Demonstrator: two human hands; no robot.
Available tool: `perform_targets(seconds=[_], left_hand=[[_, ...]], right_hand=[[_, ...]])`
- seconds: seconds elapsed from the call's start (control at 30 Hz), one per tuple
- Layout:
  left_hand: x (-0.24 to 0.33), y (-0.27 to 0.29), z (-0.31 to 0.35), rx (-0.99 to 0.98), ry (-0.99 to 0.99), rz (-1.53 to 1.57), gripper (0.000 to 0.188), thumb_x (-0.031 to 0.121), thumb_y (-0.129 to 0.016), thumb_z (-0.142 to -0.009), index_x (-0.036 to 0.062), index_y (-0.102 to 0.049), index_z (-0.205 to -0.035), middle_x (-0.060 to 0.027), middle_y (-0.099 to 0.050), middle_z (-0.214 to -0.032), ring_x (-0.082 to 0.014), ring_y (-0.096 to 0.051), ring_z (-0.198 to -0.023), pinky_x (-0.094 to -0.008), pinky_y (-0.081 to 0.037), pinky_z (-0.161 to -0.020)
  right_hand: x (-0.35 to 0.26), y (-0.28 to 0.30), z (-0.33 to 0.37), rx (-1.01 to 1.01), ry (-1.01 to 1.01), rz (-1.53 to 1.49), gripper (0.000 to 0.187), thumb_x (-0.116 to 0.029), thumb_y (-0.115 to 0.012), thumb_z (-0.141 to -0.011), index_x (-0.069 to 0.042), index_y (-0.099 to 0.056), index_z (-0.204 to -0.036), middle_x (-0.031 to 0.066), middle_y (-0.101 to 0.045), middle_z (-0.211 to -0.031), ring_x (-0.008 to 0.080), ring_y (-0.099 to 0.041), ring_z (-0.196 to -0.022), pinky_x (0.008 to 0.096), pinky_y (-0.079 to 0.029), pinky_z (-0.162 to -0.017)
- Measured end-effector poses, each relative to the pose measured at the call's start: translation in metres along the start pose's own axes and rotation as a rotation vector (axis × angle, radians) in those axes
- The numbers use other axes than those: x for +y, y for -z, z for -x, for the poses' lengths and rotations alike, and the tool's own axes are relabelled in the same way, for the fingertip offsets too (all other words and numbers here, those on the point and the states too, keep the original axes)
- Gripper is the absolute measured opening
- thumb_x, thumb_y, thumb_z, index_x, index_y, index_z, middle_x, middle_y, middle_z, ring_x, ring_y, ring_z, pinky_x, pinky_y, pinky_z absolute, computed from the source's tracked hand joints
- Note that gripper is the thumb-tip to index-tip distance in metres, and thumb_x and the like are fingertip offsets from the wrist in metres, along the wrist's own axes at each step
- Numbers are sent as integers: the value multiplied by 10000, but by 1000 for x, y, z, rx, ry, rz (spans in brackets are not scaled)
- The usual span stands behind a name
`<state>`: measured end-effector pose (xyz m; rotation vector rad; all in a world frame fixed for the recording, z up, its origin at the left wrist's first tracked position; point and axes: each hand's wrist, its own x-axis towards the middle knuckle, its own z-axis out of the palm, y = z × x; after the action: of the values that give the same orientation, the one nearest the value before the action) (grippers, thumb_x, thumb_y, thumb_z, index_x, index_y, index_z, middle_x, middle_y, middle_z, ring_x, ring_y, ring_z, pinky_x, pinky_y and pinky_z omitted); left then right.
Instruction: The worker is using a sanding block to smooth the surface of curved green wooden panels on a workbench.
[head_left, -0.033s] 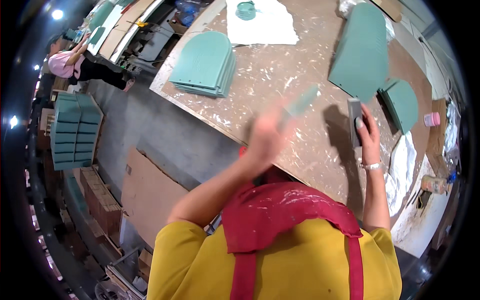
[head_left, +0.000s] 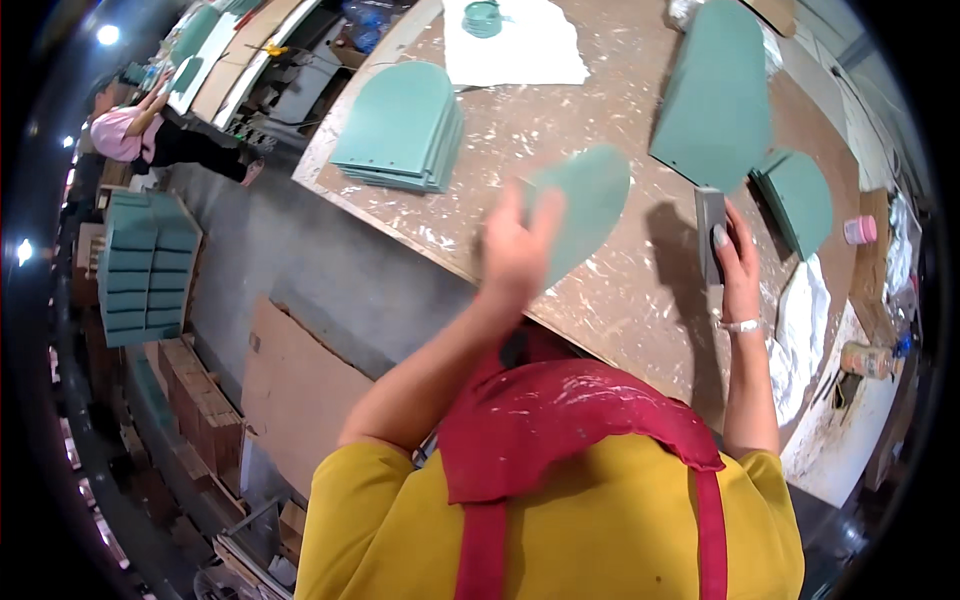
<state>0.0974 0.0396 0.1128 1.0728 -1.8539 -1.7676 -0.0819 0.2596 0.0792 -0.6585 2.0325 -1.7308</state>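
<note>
My left hand [head_left: 515, 250] is closed on the edge of a thin green panel [head_left: 592, 205] with a rounded end. Hand and panel are smeared by motion, and the panel is tilted above the table's near edge. In my right hand [head_left: 740, 262] is a grey sanding block [head_left: 710, 232], held on end over the table. Left of the held panel lies a stack of green round-topped panels [head_left: 392, 120]. Beyond my right hand is a long leaning row of green panels [head_left: 715, 100], with a smaller green group [head_left: 800, 200] beside it.
The paint-flecked brown table [head_left: 600, 110] bears white paper [head_left: 545, 50] under a green container [head_left: 482, 18]. White cloth [head_left: 800, 330], a pink jar [head_left: 860, 230] and a glass jar [head_left: 868, 360] are on the right. At far left a person [head_left: 122, 130] stands near stacked green pieces [head_left: 150, 265].
The panel in my left hand has turned from nearly edge-on to showing its broad face. That hand has shifted slightly left. My right hand keeps the sanding block in nearly the same place.
</note>
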Motion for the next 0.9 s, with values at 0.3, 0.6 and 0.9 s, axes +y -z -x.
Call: perform_targets(seconds=[0.3,0.6,0.9], left_hand=[[-53,22,-41,60,109,726,362,132,-539,-982,-33,-435,-1288,-131,-593,-1156,-196,-602,-1045,-330,-483,-903],[-48,21,-100,-189,-784,-787,503,243,-562,-942,87,-442,-1405,-162,-396,-1463,-359,-342,-1370,-471,-274,-1123],[-77,-22,-149,-464,-1003,-1075,492,390,-473,-976,219,-428,-1434,-43,-379,-1500,-290,-329,-1394,-517,-266,-1122]], right_hand=[[7,-25,14,5,-78,-3,515,-258,-608,-945,-60,-478,-1402,103,-583,-1229,172,-542,-1108,304,-428,-964],[3,-71,46,-15,130,749,632,-314,-707,-804,-111,-492,-1362,217,-494,-1241,380,-546,-1100,433,-460,-941],[9,-134,64,-239,293,1007,631,-288,-739,-764,-227,-514,-1350,217,-463,-1286,388,-491,-1143,482,-396,-968]])
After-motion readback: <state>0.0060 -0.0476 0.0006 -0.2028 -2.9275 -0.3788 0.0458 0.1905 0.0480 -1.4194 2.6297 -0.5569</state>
